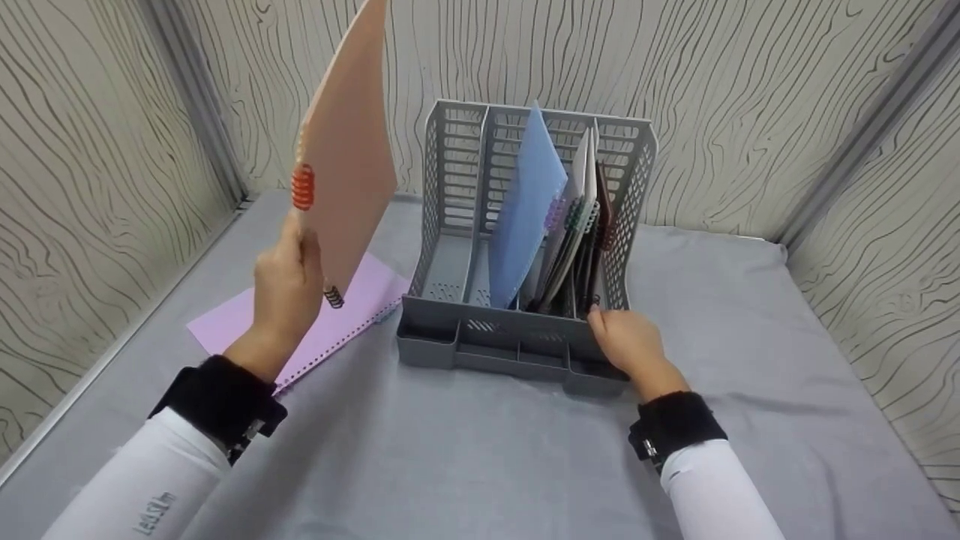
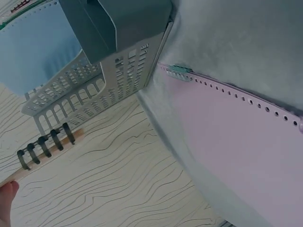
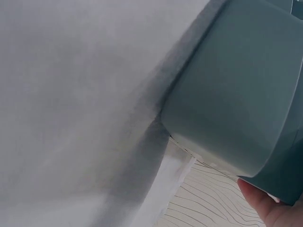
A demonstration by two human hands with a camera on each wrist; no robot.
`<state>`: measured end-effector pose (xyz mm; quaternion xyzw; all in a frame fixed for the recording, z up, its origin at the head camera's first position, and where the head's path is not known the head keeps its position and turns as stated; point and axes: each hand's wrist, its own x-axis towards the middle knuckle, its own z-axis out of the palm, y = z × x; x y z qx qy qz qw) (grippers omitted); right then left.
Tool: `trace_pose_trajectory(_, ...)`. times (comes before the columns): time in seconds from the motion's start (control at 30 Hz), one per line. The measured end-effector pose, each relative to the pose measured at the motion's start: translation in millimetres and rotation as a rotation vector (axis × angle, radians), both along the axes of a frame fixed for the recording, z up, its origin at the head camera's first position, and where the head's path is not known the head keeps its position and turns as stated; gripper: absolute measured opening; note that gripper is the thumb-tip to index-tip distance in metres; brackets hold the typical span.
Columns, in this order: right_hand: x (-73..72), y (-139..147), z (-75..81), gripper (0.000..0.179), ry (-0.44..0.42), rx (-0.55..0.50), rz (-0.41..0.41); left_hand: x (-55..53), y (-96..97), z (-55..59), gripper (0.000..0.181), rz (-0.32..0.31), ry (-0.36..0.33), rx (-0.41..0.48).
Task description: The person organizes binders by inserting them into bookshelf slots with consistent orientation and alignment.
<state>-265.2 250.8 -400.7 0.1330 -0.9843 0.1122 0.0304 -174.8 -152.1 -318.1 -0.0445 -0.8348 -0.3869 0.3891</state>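
In the head view my left hand (image 1: 286, 279) grips a peach ring-bound notebook (image 1: 349, 157) by its spine edge and holds it raised, left of a grey file organizer (image 1: 442, 217). Red rings show above the hand and dark rings below. My right hand (image 1: 628, 341) holds the organizer's front right corner; in the right wrist view its fingers (image 3: 255, 194) lie at the dark edge. A blue notebook (image 1: 525, 217) leans inside the organizer, with white notebooks (image 1: 581, 180) and a dark red one (image 1: 602, 202) to its right. The left wrist view catches the peach notebook's dark rings (image 2: 46, 144).
A lilac ring-bound notebook (image 1: 337, 322) lies on the grey cloth-covered table (image 1: 480, 457) beneath my left hand. Along the organizer's front runs a dark grey tray (image 1: 487, 360) with small compartments. Patterned panels (image 1: 712, 90) stand around the back and sides.
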Motion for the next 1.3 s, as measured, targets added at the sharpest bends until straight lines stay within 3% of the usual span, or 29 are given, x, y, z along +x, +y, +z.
trace_pose_trajectory(0.2,0.2,0,-0.5,0.049,0.005,-0.011,-0.003,-0.6,3.9,-0.7,0.026,-0.019,0.163,-0.017)
trace_pose_trajectory(0.5,-0.4,0,0.7,0.049,0.015,-0.010,-0.005,-1.3,12.1,-0.1,0.009,-0.029,0.264,-0.016)
trace_pose_trajectory(0.7,-0.4,0,-0.2,0.049,0.008,-0.013,-0.009,-1.8,16.2,-3.6,0.012,-0.036,0.252,-0.046)
trace_pose_trajectory(1.03,-1.5,-1,-0.2,0.049,0.015,-0.001,-0.008,-8.3,28.5,-10.4,0.027,-0.077,0.134,-0.002)
trace_pose_trajectory(1.3,0.6,0,-2.0,0.048,0.064,-0.012,0.007,-29.9,49.8,-17.8,0.028,-0.061,0.198,-0.061)
